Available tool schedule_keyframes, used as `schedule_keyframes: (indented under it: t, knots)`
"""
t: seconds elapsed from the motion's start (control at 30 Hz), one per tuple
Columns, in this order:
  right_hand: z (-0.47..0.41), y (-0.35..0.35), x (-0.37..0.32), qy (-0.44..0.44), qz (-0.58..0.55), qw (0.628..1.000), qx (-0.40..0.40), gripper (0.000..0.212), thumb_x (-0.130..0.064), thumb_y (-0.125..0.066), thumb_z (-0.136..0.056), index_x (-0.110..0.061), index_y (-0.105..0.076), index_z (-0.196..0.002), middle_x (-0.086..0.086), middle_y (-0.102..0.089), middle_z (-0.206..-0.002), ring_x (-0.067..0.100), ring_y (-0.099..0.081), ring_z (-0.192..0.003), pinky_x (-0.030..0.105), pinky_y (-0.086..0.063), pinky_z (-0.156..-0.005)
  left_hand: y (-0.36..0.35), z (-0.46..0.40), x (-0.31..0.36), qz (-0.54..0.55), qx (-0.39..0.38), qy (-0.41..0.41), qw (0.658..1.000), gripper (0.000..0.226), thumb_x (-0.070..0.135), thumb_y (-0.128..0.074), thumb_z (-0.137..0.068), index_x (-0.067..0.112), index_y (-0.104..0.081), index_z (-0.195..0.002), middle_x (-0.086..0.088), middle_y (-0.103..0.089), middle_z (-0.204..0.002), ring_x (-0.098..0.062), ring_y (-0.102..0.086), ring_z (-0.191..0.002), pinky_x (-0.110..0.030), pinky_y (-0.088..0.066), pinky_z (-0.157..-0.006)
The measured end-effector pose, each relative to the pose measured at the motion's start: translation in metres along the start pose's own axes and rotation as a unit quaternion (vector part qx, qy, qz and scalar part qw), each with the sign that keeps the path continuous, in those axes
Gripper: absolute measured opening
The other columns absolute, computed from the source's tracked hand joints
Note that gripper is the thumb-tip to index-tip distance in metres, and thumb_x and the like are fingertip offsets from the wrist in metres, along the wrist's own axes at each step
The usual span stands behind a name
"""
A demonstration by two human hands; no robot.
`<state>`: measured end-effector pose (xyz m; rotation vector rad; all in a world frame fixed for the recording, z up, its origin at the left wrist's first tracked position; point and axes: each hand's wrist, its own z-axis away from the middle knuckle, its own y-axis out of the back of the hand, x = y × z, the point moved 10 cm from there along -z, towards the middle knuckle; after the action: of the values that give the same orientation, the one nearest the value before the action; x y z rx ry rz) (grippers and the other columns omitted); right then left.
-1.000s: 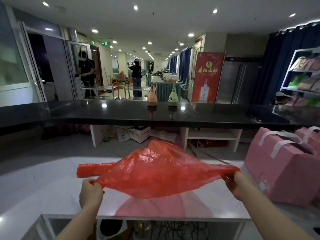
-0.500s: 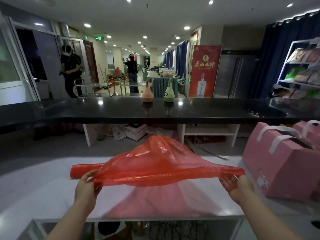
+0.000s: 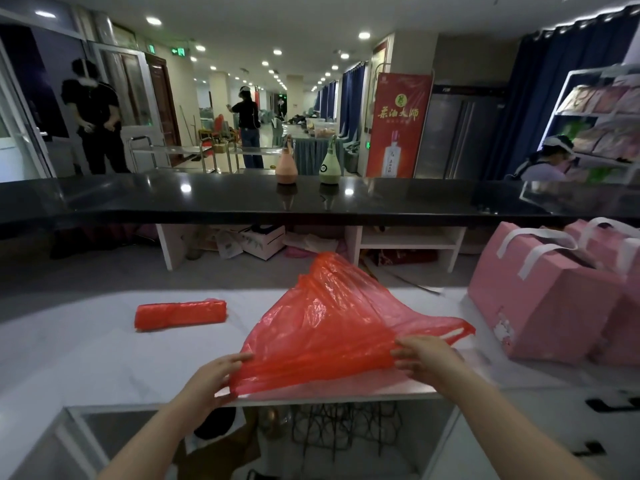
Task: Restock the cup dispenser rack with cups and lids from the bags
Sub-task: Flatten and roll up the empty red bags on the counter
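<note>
Head view, with the red plastic bag (image 3: 332,327) as the landmark. The bag lies spread at the near edge of the white table (image 3: 86,348), its middle billowed upward and one handle loop trailing toward its right end. The left hand (image 3: 214,377) takes the bag's lower left corner in a pinching grip, thumb over the film and fingers beneath. The right hand (image 3: 427,355) takes the bag's right edge in a like grip, fingertips closed on the film just short of the handle loop. To the left of the bag, apart from it, a red rolled bundle (image 3: 180,314) lies flat on the same table. To the right of the bag stand pink gift boxes (image 3: 554,299) with white strap handles. Beyond the bag, a black counter (image 3: 207,199) carries a pink bottle (image 3: 286,166) and a green bottle (image 3: 329,168), side by side. Behind the counter, people stand in a lit hall.
</note>
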<state>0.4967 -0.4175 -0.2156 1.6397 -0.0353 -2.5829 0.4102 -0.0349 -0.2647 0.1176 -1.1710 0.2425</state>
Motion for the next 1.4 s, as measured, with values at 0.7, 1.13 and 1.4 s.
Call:
schedule_keyframes:
  t: [0.7, 1.13, 1.4]
  knots:
    - [-0.11, -0.064, -0.171, 0.278, 0.099, 0.955, 0.036, 0.019, -0.004, -0.055, -0.089, -0.018, -0.067, -0.084, 0.004, -0.072, -0.077, 0.012, -0.064, -0.064, 0.023, -0.05, -0.06, -0.028, -0.125, 0.128, -0.172, 0.087, -0.125, 0.973, 0.011, 0.021, -0.059, -0.092, 0.023, -0.064, -0.101, 0.002, -0.066, -0.099, -0.014, -0.063, -0.092, -0.029, -0.048, -0.072]
    - [-0.208, -0.143, -0.165, 0.212, 0.347, 0.913, -0.034, 0.035, -0.054, -0.075, -0.068, -0.025, -0.071, -0.086, -0.013, -0.068, -0.085, 0.003, -0.061, -0.081, 0.022, -0.046, -0.07, -0.085, -0.227, 0.114, -0.301, 0.086, -0.048, 0.949, 0.027, 0.029, -0.069, -0.081, 0.009, -0.069, -0.064, -0.005, -0.065, -0.061, -0.012, -0.054, -0.05, -0.027, -0.042, -0.051]
    - [-0.221, -0.024, -0.159, 0.158, 0.368, 0.909, 0.114, 0.013, -0.021, -0.066, -0.074, -0.023, -0.062, -0.062, -0.009, -0.064, -0.065, 0.012, -0.06, -0.068, 0.025, -0.041, -0.058, -0.042, -0.249, 0.127, -0.156, 0.18, -0.039, 0.971, 0.025, 0.014, -0.06, -0.092, 0.009, -0.065, -0.068, -0.016, -0.063, -0.074, -0.021, -0.056, -0.068, -0.034, -0.047, -0.066]
